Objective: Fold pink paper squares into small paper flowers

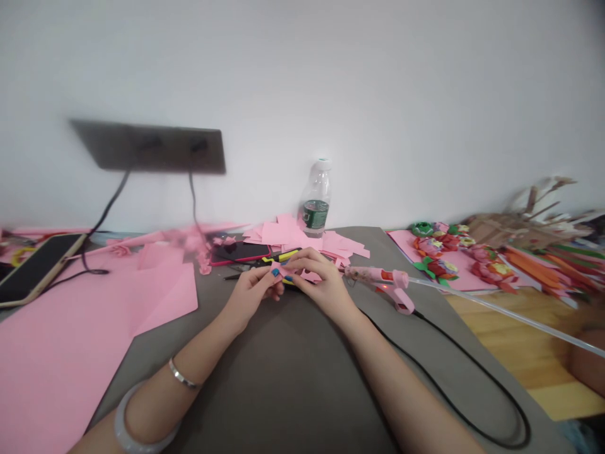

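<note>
Between my two hands is a small piece of pink paper [280, 271], pinched at its edges. My left hand [253, 290] has thumb and fingers closed on its left side. My right hand [321, 280] grips the other side, thumb against the paper. Just beyond the fingers lie yellow-and-black handled pliers [283, 256], partly hidden by my hands. Cut pink paper pieces [283, 233] are heaped behind them. A pink glue gun [385, 280] rests to the right of my right hand, its small light glowing red.
A water bottle [316, 198] stands against the wall. Large pink sheets [61, 353] and a phone [40, 265] lie at left, another phone [241, 252] behind my hands. Paper flowers [442, 246] sit at right. The glue gun's black cord [472, 353] loops across the grey table [283, 391].
</note>
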`<state>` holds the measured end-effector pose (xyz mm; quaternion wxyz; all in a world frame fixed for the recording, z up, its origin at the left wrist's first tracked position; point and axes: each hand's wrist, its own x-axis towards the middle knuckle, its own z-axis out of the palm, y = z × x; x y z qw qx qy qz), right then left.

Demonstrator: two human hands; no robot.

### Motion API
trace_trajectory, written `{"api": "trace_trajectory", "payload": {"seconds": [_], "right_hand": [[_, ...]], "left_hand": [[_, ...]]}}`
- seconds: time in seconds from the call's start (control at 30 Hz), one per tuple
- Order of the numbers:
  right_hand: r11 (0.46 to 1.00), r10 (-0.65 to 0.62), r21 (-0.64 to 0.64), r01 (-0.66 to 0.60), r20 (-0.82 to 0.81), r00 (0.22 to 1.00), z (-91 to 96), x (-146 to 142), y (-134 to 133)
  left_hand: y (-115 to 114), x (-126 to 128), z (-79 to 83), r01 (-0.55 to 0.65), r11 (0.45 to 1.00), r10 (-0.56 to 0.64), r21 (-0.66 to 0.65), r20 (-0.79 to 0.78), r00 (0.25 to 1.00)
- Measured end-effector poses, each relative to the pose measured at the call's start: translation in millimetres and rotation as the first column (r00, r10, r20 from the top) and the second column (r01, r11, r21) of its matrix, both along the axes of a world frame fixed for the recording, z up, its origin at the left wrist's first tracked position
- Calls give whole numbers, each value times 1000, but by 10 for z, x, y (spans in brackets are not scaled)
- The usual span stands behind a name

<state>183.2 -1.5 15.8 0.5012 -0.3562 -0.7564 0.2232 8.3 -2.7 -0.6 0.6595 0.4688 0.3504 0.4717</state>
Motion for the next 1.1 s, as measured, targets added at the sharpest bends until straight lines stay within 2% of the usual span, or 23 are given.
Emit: {"api": "trace_trajectory", "payload": {"seconds": [0.1,0.2,0.57,1.1], "right_hand": [[992,-83,103,80,26,996,-23,-33,-21],[981,-140,145,131,47,989,-32,-82,-54],[993,-119,14,120,-60,991,0,-131,-50],[993,-114,-17,115,29,993,-15,-142,-84]], "left_hand": [[0,7,-2,0,999,1,-35,54,999],[-3,17,-7,-17,999,21,-46,95,995],[2,11,7,-31,999,30,28,24,999],[0,2,-10,-8,1000,8,19,-24,1000]]}}
